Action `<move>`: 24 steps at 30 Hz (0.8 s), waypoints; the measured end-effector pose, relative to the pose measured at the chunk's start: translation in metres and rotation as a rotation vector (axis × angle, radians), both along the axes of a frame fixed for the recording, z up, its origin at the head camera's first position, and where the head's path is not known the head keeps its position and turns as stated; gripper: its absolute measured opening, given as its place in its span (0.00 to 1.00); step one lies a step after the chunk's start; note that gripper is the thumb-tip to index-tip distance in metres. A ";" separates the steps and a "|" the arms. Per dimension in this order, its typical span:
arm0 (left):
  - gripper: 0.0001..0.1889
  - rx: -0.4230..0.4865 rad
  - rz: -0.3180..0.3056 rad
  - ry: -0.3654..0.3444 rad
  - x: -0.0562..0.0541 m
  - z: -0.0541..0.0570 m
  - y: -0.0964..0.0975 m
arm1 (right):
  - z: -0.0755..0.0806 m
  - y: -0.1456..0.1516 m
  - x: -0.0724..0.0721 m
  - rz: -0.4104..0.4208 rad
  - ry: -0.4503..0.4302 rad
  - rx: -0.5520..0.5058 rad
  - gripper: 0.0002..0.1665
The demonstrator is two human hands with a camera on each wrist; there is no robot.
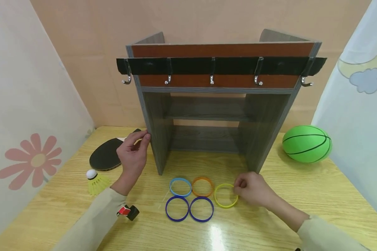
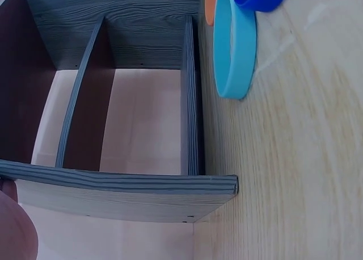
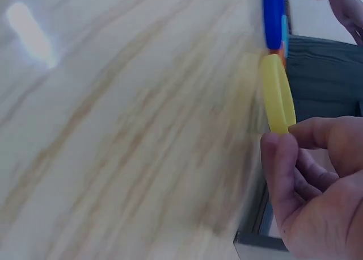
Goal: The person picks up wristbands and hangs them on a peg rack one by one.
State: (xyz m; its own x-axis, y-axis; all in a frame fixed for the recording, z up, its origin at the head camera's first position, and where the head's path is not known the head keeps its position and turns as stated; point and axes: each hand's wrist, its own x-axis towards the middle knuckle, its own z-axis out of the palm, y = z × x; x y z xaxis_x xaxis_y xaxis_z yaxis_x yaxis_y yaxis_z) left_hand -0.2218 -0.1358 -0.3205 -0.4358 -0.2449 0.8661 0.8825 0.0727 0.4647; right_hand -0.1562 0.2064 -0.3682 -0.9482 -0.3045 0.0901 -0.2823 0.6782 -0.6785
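My left hand (image 1: pixel 133 153) is at the left side panel of a dark grey wooden shelf unit (image 1: pixel 155 132), thumb and fingertips holding its front edge. Only part of a finger (image 2: pixel 17 231) shows in the left wrist view, beside the panel. My right hand (image 1: pixel 254 188) pinches a yellow wristband (image 1: pixel 218 202) at its right side, between thumb and fingers; in the right wrist view the band (image 3: pixel 275 95) stands edge-on. Left of it are a light blue wristband (image 1: pixel 170 188) and an orange wristband (image 1: pixel 193 186), with two dark blue wristbands (image 1: pixel 167 211) (image 1: pixel 190 211) nearer me.
A black rail (image 1: pixel 191 66) with several metal hooks (image 1: pixel 212 80) crosses the unit's upper front. On the left lie a black table tennis paddle (image 1: pixel 105 155) and a yellow shuttlecock (image 1: pixel 97 183). A green ball (image 1: pixel 307 144) sits at the right on the wooden table (image 1: pixel 254 233).
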 end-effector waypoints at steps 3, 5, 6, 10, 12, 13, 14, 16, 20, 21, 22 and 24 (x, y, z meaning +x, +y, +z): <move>0.06 0.004 -0.005 -0.008 0.002 0.002 0.000 | 0.006 0.006 0.002 -0.023 -0.157 -0.149 0.02; 0.05 0.003 -0.010 -0.012 0.002 0.003 0.000 | 0.010 0.010 0.003 -0.010 -0.244 -0.251 0.03; 0.05 0.002 -0.011 -0.013 0.003 0.003 0.000 | 0.012 0.012 0.003 -0.001 -0.275 -0.291 0.04; 0.05 -0.003 -0.010 -0.014 0.004 0.003 0.000 | 0.022 0.017 0.003 0.052 -0.355 -0.415 0.06; 0.05 -0.004 -0.013 -0.013 0.004 0.003 0.000 | 0.028 0.018 0.001 0.063 -0.364 -0.454 0.07; 0.06 -0.005 -0.014 -0.013 0.004 0.003 0.000 | 0.031 0.017 0.000 0.062 -0.365 -0.473 0.07; 0.06 -0.006 -0.015 -0.012 0.004 0.003 0.000 | 0.035 0.015 -0.001 0.064 -0.362 -0.496 0.08; 0.06 -0.007 -0.017 -0.011 0.004 0.003 0.000 | 0.044 0.011 -0.003 0.071 -0.355 -0.542 0.08; 0.05 -0.005 -0.021 -0.008 0.003 0.003 0.000 | 0.064 -0.004 -0.009 0.085 -0.352 -0.664 0.05; 0.05 -0.003 -0.023 -0.007 0.003 0.003 -0.001 | 0.069 -0.009 -0.010 0.092 -0.354 -0.698 0.04; 0.05 -0.001 -0.026 -0.007 0.002 0.003 -0.001 | 0.074 -0.014 -0.012 0.098 -0.354 -0.733 0.03; 0.05 0.003 -0.031 -0.003 0.002 0.002 -0.001 | 0.083 -0.025 -0.015 0.122 -0.346 -0.804 0.02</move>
